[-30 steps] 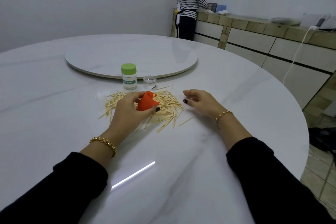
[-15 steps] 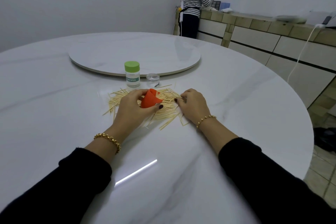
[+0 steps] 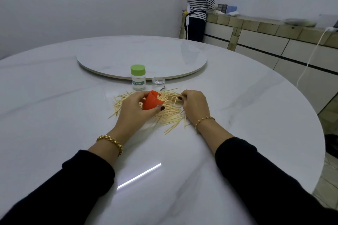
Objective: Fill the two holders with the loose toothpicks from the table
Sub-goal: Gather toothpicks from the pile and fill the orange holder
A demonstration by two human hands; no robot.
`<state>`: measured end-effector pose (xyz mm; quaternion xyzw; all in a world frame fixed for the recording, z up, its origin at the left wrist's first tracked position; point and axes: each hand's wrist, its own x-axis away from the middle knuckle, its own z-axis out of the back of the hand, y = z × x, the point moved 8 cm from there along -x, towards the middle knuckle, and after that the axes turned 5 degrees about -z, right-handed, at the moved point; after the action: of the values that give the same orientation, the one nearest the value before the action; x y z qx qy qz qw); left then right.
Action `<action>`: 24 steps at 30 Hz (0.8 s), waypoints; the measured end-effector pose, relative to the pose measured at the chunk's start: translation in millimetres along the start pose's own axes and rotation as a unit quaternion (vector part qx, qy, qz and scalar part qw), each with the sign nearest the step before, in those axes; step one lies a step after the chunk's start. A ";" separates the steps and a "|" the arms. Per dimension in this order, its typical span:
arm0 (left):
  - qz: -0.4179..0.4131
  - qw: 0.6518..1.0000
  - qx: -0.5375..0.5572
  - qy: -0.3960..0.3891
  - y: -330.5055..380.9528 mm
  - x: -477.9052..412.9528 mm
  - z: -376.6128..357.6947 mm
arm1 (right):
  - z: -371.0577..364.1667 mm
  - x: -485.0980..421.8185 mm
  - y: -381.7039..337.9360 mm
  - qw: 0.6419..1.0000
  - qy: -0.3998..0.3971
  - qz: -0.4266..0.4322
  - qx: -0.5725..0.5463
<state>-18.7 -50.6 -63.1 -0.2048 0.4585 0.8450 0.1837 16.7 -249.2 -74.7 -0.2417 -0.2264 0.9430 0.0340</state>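
Two hands down on one heap: loose toothpicks (image 3: 170, 113) lie scattered on the tabletop (image 3: 73, 115), centre view. Left hand (image 3: 135, 109) grips an orange cup (image 3: 151, 102), thumb and fingers curled round it, cup tipped with its mouth toward 3 o'clock, low over the heap. Cannot tell if it is a holder or just a cap. Right hand (image 3: 193, 104) is at the heap's 3 o'clock edge, fingers curled onto the sticks; cannot tell if any are pinched. Green-lidded jar (image 3: 138, 77) stands upright at the heap's 11 o'clock, lid on. Small clear jar (image 3: 158, 80) sits at 12 o'clock, just beside it. Step looks like gathering sticks for the first fill; nearly all sticks are on the tabletop, so it's early. Next move calls for bunching a few sticks parallel, then feeding them into the cup's mouth. The green jar needs its lid off first.
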 end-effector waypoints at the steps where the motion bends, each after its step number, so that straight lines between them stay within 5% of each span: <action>1: 0.003 1.000 -0.001 0.003 -2.1 -0.9 1.6 | 0.5 -0.8 0.1 1.000 0.003 -0.003 -0.015; 12: 0.020 0.999 -0.014 0.032 -15.6 -5.9 14.5 | 14.0 -1.7 -17.6 0.983 0.068 0.052 -0.162; 24: 0.020 0.994 -0.070 0.085 -29.6 -10.1 25.2 | 5.0 -2.2 -49.4 0.975 0.057 0.137 -0.167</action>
<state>0.1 -15.3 -66.1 -0.2790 0.4162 0.8581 0.1124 14.0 -207.4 -47.9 -0.3259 -0.3434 0.8722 -0.1232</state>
